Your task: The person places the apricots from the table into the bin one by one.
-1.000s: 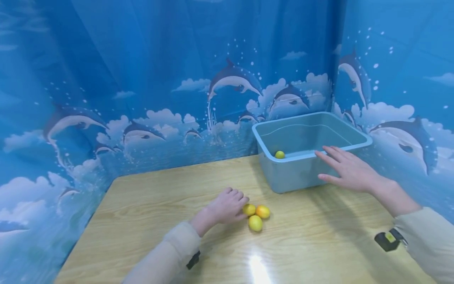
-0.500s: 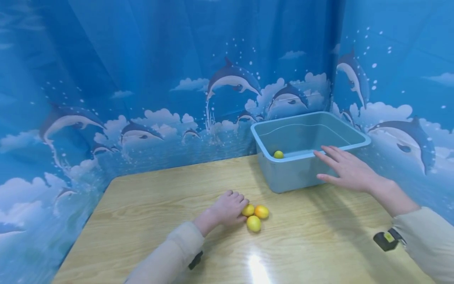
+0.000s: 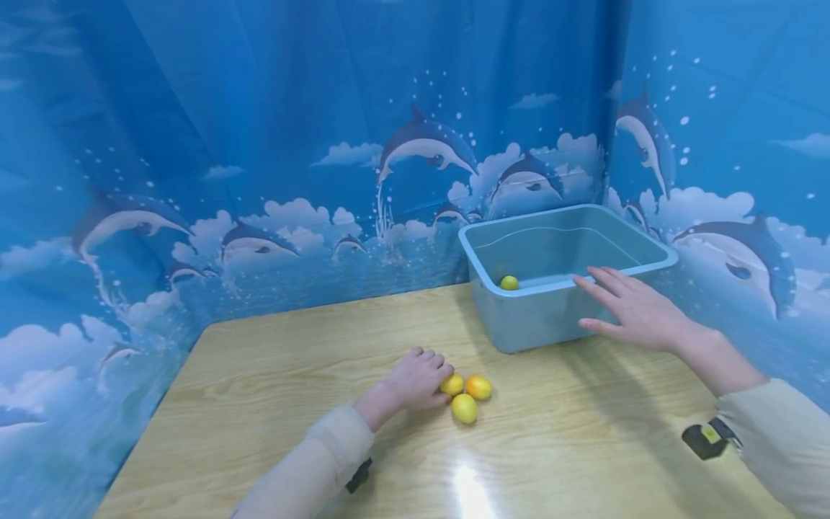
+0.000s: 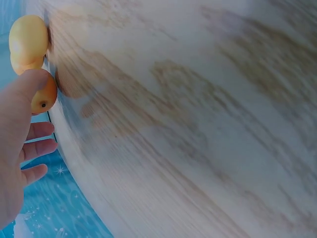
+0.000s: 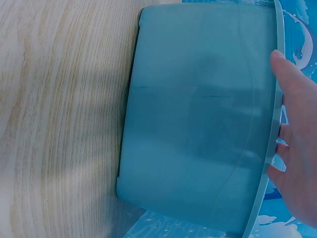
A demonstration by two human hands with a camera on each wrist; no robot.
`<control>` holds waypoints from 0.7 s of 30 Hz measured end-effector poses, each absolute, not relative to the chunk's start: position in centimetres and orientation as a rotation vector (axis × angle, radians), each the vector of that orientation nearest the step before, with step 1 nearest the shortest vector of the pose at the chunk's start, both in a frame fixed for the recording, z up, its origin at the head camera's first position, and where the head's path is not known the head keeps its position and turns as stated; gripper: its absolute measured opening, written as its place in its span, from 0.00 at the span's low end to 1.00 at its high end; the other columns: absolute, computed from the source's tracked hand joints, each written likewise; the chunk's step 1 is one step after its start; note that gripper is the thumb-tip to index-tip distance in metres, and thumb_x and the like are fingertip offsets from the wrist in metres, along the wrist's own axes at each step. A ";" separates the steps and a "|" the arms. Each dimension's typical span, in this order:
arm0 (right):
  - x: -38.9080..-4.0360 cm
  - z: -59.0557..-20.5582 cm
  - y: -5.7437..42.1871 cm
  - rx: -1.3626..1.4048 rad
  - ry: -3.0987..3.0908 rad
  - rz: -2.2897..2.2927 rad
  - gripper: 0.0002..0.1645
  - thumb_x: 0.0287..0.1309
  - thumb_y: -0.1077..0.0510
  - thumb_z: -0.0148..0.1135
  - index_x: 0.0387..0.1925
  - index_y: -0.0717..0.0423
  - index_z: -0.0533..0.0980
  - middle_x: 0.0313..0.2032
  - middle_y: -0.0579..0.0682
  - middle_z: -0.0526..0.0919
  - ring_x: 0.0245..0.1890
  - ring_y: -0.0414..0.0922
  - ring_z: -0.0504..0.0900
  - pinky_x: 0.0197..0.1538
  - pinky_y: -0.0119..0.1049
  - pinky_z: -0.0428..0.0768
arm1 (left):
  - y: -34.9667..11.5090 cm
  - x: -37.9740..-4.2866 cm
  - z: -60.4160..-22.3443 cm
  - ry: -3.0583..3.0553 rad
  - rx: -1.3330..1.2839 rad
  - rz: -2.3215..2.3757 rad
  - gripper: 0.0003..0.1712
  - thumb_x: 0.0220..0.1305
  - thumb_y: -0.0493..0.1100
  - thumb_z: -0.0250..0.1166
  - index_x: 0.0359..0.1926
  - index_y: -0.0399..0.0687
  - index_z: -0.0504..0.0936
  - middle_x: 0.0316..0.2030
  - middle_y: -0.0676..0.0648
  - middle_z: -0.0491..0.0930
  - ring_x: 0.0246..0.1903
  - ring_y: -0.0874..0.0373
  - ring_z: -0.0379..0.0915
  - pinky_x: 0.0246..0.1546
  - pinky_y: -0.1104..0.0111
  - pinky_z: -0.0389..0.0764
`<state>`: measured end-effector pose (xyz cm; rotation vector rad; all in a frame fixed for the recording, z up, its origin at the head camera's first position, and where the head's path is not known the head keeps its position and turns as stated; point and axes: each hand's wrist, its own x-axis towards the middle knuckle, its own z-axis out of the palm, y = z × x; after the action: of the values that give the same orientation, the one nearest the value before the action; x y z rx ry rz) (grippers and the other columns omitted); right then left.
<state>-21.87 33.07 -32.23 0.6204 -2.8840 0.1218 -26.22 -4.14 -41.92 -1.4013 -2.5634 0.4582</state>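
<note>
Near the table's middle, my left hand (image 3: 420, 380) pinches a small yellow-orange fruit (image 3: 452, 384) between thumb and fingers. In the left wrist view, the thumb lies across this fruit (image 4: 44, 96), which shows a dark stem spot, while three other fingers stick out beside it. Two more such fruits lie close by: an orange-tinged one (image 3: 479, 388) to the right and a yellow one (image 3: 464, 409) in front. My right hand (image 3: 638, 310) has its fingers spread at the front rim of a blue-grey plastic bin (image 3: 541, 321); the right wrist view shows the thumb (image 5: 287, 69) beside that rim.
One yellow-green fruit (image 3: 509, 282) sits inside the bin at its front left corner. The wooden table (image 3: 292, 360) ends at the back against a blue dolphin-print curtain (image 3: 292, 144), which also hangs along the right side.
My left hand has edged slightly right and its fingers have come round the leftmost fruit. The right hand stays at the bin's rim.
</note>
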 end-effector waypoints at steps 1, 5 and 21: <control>-21.9 -32.2 33.1 0.620 -2.885 0.123 0.45 0.59 0.37 0.53 0.69 0.56 0.53 0.66 0.67 0.53 0.64 0.66 0.51 0.60 0.62 0.53 | -4.2 -26.2 -41.9 -2.563 -1.398 0.449 0.24 0.61 0.64 0.54 0.48 0.54 0.75 0.37 0.53 0.74 0.40 0.58 0.70 0.47 0.62 0.70; -21.8 -32.2 33.1 0.612 -2.893 0.124 0.46 0.59 0.36 0.53 0.69 0.56 0.53 0.66 0.67 0.52 0.65 0.66 0.51 0.60 0.62 0.53 | -4.5 -26.3 -41.5 -2.560 -1.372 0.378 0.22 0.60 0.62 0.55 0.45 0.52 0.76 0.36 0.52 0.74 0.40 0.57 0.71 0.46 0.61 0.70; -21.8 -32.0 33.0 0.614 -2.901 0.116 0.46 0.59 0.36 0.52 0.70 0.56 0.52 0.67 0.67 0.52 0.65 0.66 0.51 0.60 0.62 0.53 | -5.1 -27.4 -39.4 -2.522 -1.280 0.261 0.22 0.56 0.61 0.59 0.40 0.49 0.77 0.32 0.52 0.73 0.35 0.57 0.70 0.44 0.60 0.71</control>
<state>-21.77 33.00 -32.01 0.6137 -2.9009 0.1158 -27.38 -5.06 -39.40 -1.2797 -2.5221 0.2610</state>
